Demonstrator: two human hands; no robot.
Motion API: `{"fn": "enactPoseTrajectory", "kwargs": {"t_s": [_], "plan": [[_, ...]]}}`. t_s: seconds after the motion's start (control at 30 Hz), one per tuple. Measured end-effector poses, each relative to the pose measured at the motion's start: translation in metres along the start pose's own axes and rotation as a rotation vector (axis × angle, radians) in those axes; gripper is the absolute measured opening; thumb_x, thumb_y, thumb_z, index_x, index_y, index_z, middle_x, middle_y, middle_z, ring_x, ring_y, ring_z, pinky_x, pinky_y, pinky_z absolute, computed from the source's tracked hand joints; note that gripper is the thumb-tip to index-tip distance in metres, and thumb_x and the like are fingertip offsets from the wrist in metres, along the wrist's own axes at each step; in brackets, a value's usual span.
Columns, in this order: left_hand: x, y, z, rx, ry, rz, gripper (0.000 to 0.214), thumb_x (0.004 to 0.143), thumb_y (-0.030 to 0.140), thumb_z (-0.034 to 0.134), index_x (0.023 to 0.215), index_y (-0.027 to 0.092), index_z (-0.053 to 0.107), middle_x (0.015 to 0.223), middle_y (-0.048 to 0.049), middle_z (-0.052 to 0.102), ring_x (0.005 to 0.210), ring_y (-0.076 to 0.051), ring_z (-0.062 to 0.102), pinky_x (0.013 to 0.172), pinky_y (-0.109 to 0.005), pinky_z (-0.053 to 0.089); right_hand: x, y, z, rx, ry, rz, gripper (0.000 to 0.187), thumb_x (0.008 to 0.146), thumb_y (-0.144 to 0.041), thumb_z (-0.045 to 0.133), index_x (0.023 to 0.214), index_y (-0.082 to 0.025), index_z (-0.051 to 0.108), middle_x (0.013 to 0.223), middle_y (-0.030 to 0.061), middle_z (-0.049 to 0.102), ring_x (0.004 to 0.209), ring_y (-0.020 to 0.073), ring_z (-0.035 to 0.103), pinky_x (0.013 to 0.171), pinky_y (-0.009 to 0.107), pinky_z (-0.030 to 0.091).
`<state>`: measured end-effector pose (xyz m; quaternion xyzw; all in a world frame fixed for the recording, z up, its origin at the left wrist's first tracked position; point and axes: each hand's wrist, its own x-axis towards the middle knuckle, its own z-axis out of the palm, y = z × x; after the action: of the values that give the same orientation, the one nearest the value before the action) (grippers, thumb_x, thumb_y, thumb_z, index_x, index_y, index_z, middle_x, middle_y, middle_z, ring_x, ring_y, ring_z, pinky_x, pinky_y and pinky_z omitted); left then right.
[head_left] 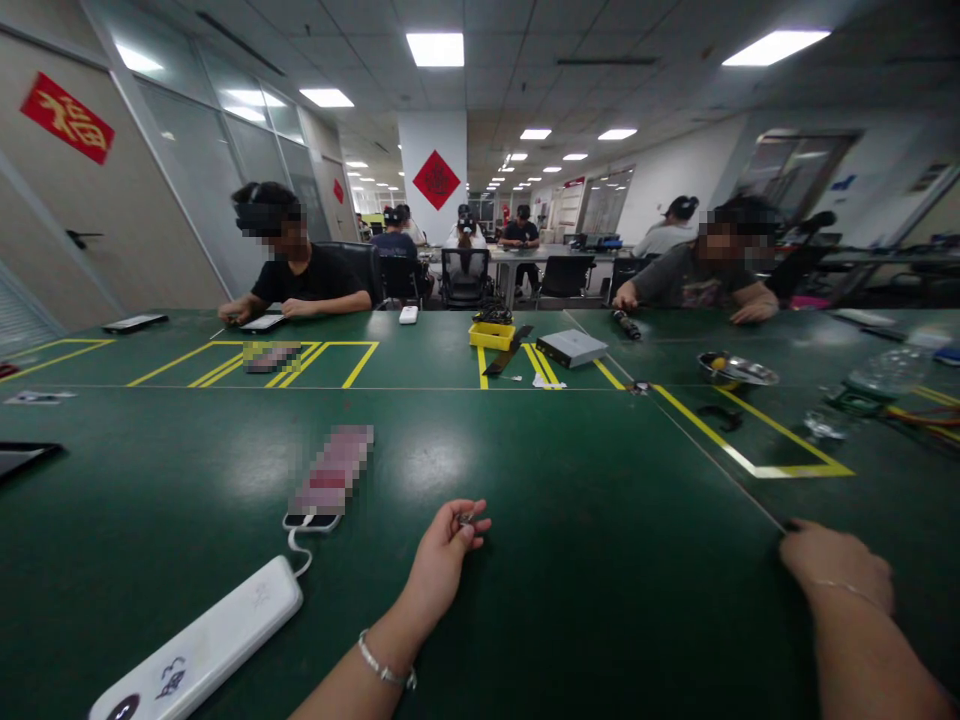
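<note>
My left hand [448, 548] rests over the green table, palm partly up, its fingers curled round a small shiny metal piece [466, 519] whose kind I cannot make out. My right hand [836, 565] lies at the right by a seam in the tabletop, back up and fingers curled under; whatever it may hold is hidden. Left of my left hand lies a phone [334, 475], its screen blurred. A white cable [300, 550] runs from it towards a long white power bank [202, 645] with handwriting on it.
Yellow tape [799, 470] marks areas on the green table [600, 600]. Farther off are a yellow bin [491, 335] with dark cables, a grey box [572, 347], a metal bowl [739, 370] and a plastic bottle [889, 370]. Two people sit across the table.
</note>
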<state>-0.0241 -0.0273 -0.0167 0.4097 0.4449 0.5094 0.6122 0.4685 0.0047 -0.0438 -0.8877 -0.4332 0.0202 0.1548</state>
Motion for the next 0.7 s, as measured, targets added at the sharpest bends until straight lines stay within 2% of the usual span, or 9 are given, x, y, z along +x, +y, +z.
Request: {"fn": "enactPoseTrajectory", "kwargs": {"t_s": [0.1,0.23,0.3,0.37,0.43,0.5,0.6,0.7], "plan": [[0.0,-0.003,0.0,0.0,-0.003,0.013,0.018,0.075,0.02,0.049,0.093,0.017,0.046,0.117,-0.0134,0.051,0.092,-0.02,0.058,0.074,-0.032,0.043,-0.002,-0.009,-0.006,-0.073,-0.124,0.164,0.033,0.058,-0.019,0.049,0.086,-0.017,0.066,0.094,0.0239,0.054,0.09,0.0384,0.05,0.052,0.039,0.034],[-0.001,-0.008,-0.001,0.056,-0.015,0.053,0.018,0.077,0.02,0.045,0.095,0.018,0.042,0.119,-0.0137,0.05,0.088,-0.019,0.059,0.069,-0.031,0.043,-0.013,-0.04,-0.015,0.019,-0.072,0.089,0.031,0.064,-0.02,0.048,0.089,-0.015,0.065,0.092,0.0232,0.055,0.083,0.0317,0.054,0.054,0.037,0.034],[-0.002,-0.009,0.0,0.095,-0.02,0.069,0.019,0.077,0.019,0.046,0.095,0.018,0.04,0.116,-0.0133,0.052,0.085,-0.018,0.06,0.067,-0.03,0.043,-0.027,-0.066,-0.017,0.175,-0.056,0.025,0.029,0.067,-0.025,0.049,0.089,-0.015,0.064,0.088,0.0185,0.058,0.078,0.0265,0.055,0.058,0.036,0.036],[-0.002,-0.008,0.001,0.114,-0.024,0.078,0.02,0.076,0.018,0.048,0.094,0.019,0.038,0.11,-0.0119,0.056,0.081,-0.017,0.061,0.065,-0.029,0.043,-0.051,-0.103,-0.015,0.492,-0.141,-0.038,0.026,0.066,-0.029,0.054,0.086,-0.016,0.063,0.083,0.0121,0.06,0.074,0.021,0.055,0.063,0.034,0.039],[-0.003,-0.007,0.002,0.109,-0.025,0.088,0.021,0.074,0.016,0.051,0.09,0.019,0.037,0.104,-0.0095,0.06,0.077,-0.016,0.061,0.065,-0.029,0.043,-0.086,-0.147,-0.012,0.922,-0.363,-0.109,0.026,0.062,-0.03,0.061,0.083,-0.016,0.062,0.081,0.0072,0.061,0.072,0.016,0.055,0.068,0.03,0.042],[-0.004,-0.005,0.003,0.094,-0.02,0.101,0.021,0.071,0.015,0.054,0.084,0.019,0.038,0.098,-0.0074,0.062,0.074,-0.015,0.061,0.066,-0.029,0.043,-0.127,-0.19,-0.008,1.229,-0.679,-0.15,0.026,0.059,-0.028,0.066,0.081,-0.015,0.061,0.082,0.0046,0.06,0.072,0.0118,0.054,0.069,0.026,0.043],[-0.004,-0.003,0.002,0.122,-0.007,0.129,0.02,0.067,0.015,0.058,0.078,0.019,0.042,0.09,-0.0048,0.064,0.075,-0.014,0.059,0.068,-0.027,0.043,-0.189,-0.241,-0.002,1.442,-1.094,-0.073,0.024,0.061,-0.025,0.067,0.081,-0.016,0.06,0.077,0.0023,0.061,0.063,0.0063,0.053,0.061,0.019,0.043],[-0.004,-0.002,0.0,0.264,0.056,0.173,0.013,0.067,0.02,0.059,0.076,0.017,0.051,0.076,-0.0008,0.062,0.07,-0.013,0.057,0.063,-0.024,0.041,-0.229,-0.267,0.007,1.586,-1.304,0.042,0.019,0.061,-0.021,0.068,0.076,-0.014,0.06,0.073,0.0013,0.06,0.059,0.0036,0.053,0.057,0.014,0.042]]}}
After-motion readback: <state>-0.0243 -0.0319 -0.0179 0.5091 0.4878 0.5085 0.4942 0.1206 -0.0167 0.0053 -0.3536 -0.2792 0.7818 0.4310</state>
